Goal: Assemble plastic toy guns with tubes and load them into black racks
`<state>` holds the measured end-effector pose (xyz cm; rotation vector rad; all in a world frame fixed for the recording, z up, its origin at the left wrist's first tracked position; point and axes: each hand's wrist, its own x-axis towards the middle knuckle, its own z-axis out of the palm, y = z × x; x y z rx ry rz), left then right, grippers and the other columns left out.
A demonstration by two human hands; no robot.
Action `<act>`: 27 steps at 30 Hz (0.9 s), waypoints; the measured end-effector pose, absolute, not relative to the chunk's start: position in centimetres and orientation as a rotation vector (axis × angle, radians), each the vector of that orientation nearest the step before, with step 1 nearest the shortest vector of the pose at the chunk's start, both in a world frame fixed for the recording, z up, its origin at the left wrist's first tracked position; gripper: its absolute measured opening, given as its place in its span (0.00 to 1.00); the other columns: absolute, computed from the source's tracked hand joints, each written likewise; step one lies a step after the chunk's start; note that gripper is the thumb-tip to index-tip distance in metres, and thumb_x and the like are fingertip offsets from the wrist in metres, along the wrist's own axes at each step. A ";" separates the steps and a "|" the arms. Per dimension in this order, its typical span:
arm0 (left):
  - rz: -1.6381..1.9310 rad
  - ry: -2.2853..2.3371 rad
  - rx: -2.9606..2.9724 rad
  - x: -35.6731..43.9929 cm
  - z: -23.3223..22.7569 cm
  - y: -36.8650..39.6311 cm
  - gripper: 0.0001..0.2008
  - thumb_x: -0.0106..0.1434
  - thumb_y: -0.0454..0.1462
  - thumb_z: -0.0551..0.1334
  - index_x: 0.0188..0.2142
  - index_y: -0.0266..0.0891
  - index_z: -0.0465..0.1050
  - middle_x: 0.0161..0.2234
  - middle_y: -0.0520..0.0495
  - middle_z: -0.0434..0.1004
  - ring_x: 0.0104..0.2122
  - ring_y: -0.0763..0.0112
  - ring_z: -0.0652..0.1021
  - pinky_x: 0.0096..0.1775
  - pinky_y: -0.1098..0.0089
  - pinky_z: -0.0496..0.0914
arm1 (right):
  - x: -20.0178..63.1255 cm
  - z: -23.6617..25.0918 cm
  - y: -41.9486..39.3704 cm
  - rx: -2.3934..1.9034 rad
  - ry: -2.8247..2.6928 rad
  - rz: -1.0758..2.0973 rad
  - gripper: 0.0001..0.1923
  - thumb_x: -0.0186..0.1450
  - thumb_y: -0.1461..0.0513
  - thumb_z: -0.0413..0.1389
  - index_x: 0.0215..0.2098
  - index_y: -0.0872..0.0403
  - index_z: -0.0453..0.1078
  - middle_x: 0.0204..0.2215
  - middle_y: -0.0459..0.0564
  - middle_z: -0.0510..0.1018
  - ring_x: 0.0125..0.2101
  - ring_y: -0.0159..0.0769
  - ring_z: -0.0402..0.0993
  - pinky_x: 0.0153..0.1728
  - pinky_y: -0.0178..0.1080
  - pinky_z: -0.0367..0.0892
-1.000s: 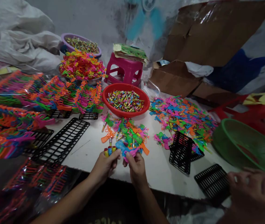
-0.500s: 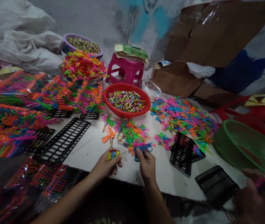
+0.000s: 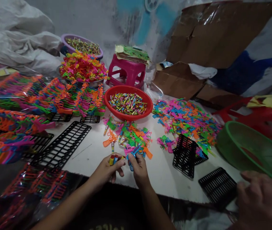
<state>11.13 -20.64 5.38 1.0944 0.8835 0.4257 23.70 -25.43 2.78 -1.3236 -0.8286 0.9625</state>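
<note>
My left hand [image 3: 108, 169] is closed around several small wrapped tubes [image 3: 112, 160] in yellow, red and blue. Close beside it, my right hand [image 3: 138, 169] grips a blue toy gun [image 3: 131, 167] by its handle, with the barrel tilted up to the right. The two hands almost meet above the white table [image 3: 85, 159]. Just beyond them lies a small heap of toy guns [image 3: 128, 132] in green, pink and orange, some with tubes in them. Behind that heap, a red basin [image 3: 128, 117] holds many of the same tubes.
Racks of toy guns [image 3: 61, 95] fill the left side, near a black rack [image 3: 62, 143]. A larger toy gun pile [image 3: 186, 116], black racks [image 3: 185, 156] and a green basin [image 3: 230, 153] stand right. Another person's hand [image 3: 257, 195] is at lower right.
My right hand has moved left with the blue toy gun, close to my left hand. The other person's hand has shifted, and the view has turned slightly.
</note>
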 end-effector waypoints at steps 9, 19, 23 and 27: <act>0.574 0.895 1.306 11.1 4.9 -20.8 0.15 0.55 0.45 0.59 0.35 0.36 0.65 0.28 0.51 0.71 0.18 0.80 0.71 0.24 0.76 0.65 | 23.0 3.0 -25.5 -1.331 -0.872 0.869 0.14 0.61 0.53 0.50 0.27 0.56 0.64 0.22 0.43 0.64 0.24 0.28 0.59 0.27 0.31 0.58; 0.456 0.924 1.587 12.2 3.6 -20.4 0.15 0.56 0.46 0.57 0.38 0.39 0.71 0.29 0.49 0.74 0.25 0.72 0.75 0.30 0.74 0.67 | 24.1 0.5 -24.4 -1.563 -0.853 0.858 0.19 0.60 0.49 0.46 0.25 0.56 0.63 0.21 0.44 0.65 0.24 0.30 0.61 0.27 0.33 0.59; 0.609 1.238 1.531 11.8 2.1 -18.6 0.19 0.54 0.46 0.58 0.44 0.41 0.67 0.28 0.51 0.74 0.25 0.71 0.74 0.30 0.72 0.67 | 31.5 -1.1 -22.2 -1.867 -0.983 0.722 0.19 0.59 0.49 0.49 0.32 0.57 0.70 0.28 0.48 0.71 0.29 0.33 0.66 0.32 0.34 0.62; 0.701 1.334 1.100 10.4 1.2 -17.5 0.22 0.51 0.45 0.61 0.44 0.40 0.60 0.27 0.52 0.72 0.19 0.76 0.70 0.17 0.77 0.60 | 38.2 -2.0 -22.0 -2.318 -0.771 0.248 0.17 0.57 0.56 0.54 0.39 0.60 0.70 0.42 0.59 0.70 0.45 0.45 0.62 0.45 0.45 0.58</act>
